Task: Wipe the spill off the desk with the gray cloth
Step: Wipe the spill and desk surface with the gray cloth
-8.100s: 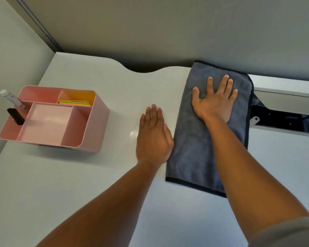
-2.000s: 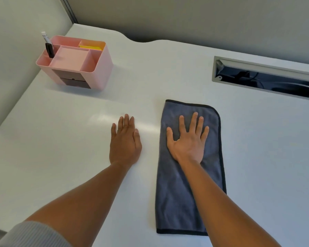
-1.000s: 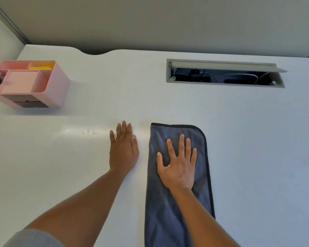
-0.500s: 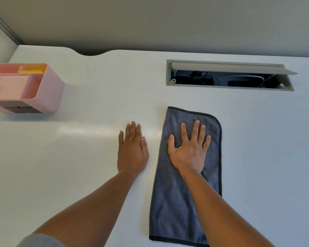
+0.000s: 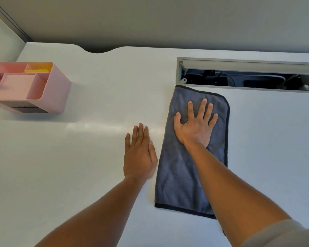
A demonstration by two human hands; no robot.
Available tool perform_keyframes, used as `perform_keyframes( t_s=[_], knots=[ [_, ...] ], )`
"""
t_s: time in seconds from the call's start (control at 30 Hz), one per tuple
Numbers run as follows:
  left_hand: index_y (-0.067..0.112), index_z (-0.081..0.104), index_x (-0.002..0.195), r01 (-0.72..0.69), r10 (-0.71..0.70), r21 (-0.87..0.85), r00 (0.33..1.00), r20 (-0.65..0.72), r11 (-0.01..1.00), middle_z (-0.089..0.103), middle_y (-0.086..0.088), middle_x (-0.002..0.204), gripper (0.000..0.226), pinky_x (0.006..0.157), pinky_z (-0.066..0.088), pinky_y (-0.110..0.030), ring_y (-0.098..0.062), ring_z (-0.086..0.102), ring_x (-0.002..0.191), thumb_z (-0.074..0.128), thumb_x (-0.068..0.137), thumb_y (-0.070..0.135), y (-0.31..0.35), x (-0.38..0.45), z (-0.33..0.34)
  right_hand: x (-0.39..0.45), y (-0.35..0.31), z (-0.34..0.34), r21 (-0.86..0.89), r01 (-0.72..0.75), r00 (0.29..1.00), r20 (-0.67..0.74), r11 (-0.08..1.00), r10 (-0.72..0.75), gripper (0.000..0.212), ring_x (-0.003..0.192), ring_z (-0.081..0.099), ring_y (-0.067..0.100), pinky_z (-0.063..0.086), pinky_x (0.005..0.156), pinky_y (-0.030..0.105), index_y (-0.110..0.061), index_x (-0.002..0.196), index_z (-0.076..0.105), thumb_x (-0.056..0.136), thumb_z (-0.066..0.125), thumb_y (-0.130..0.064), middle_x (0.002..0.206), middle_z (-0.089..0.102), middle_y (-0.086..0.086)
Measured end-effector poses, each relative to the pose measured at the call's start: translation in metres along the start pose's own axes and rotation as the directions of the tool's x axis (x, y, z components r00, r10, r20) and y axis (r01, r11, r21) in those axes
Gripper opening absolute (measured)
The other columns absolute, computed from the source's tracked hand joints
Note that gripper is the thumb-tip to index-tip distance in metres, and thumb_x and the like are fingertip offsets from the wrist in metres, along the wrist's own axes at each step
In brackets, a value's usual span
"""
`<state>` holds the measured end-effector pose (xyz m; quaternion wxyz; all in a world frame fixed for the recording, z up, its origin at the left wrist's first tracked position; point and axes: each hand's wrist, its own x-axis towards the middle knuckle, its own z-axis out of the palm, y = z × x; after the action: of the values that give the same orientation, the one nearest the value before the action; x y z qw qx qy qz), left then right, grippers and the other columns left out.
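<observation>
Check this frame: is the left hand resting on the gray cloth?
No. The left hand lies flat on the bare desk beside the gray cloth; only the right hand presses on it.

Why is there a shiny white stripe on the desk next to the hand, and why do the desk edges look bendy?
Head view: the stripe is glare, light bouncing off the glossy desk left of the left hand; the pink organizer casts a soft shadow to its right; the wide-angle lens curves the desk's back edge and the cable slot; nothing looks blurred, and the gray cloth is sharp.
</observation>
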<state>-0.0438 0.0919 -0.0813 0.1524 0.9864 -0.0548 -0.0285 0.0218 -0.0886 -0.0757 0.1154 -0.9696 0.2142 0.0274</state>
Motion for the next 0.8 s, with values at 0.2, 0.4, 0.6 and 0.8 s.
perform_keyframes(
  t_s=[0.2, 0.4, 0.6, 0.8],
  knots=[
    [0.013, 0.015, 0.157, 0.015, -0.015, 0.025, 1.000, 0.009, 1.000, 0.011, -0.005, 0.165, 0.059, 0.125, 0.003, -0.041, -0.018, 0.001, 0.153, 0.011, 0.101, 0.033, 0.002, 0.001, 0.001, 0.024, -0.016, 0.004, -0.033, 0.047, 0.999, -0.002, 0.998, -0.047, 0.076, 0.153, -0.012, 0.033, -0.006, 0.121, 0.057, -0.031, 0.159, 0.014, 0.092, 0.012, -0.068, 0.167, -0.007, 0.014],
    [0.014, 0.010, 0.157, 0.012, -0.012, 0.009, 0.999, 0.034, 1.000, 0.006, -0.003, 0.166, 0.063, 0.125, 0.000, -0.041, -0.016, -0.005, 0.153, 0.003, 0.099, 0.036, 0.004, 0.000, -0.003, 0.017, -0.032, 0.010, -0.074, 0.125, 0.992, 0.028, 0.989, -0.123, 0.077, 0.152, -0.012, 0.035, -0.005, 0.121, 0.057, -0.031, 0.159, 0.012, 0.092, 0.009, -0.069, 0.167, -0.007, 0.015],
    [0.018, 0.011, 0.157, 0.018, -0.029, -0.320, 0.999, -0.030, 0.947, 0.007, 0.006, 0.163, 0.058, 0.125, 0.004, -0.035, -0.010, 0.000, 0.152, 0.009, 0.100, 0.032, -0.004, -0.003, -0.011, -0.024, -0.065, 0.022, -0.072, 0.225, 0.974, 0.038, 0.972, -0.223, 0.077, 0.152, -0.013, 0.034, -0.005, 0.121, 0.057, -0.032, 0.158, 0.010, 0.092, 0.005, -0.069, 0.166, -0.009, 0.014],
    [0.016, 0.036, 0.151, 0.080, -0.156, -0.427, 0.977, -0.146, 0.901, 0.031, 0.001, 0.159, 0.057, 0.123, 0.019, -0.036, -0.013, 0.018, 0.150, 0.036, 0.094, 0.013, -0.041, -0.011, -0.023, -0.053, -0.094, 0.034, -0.084, 0.243, 0.970, 0.038, 0.966, -0.241, 0.076, 0.152, -0.012, 0.035, -0.005, 0.121, 0.058, -0.031, 0.158, 0.011, 0.093, 0.006, -0.069, 0.166, -0.007, 0.016]
  ],
)
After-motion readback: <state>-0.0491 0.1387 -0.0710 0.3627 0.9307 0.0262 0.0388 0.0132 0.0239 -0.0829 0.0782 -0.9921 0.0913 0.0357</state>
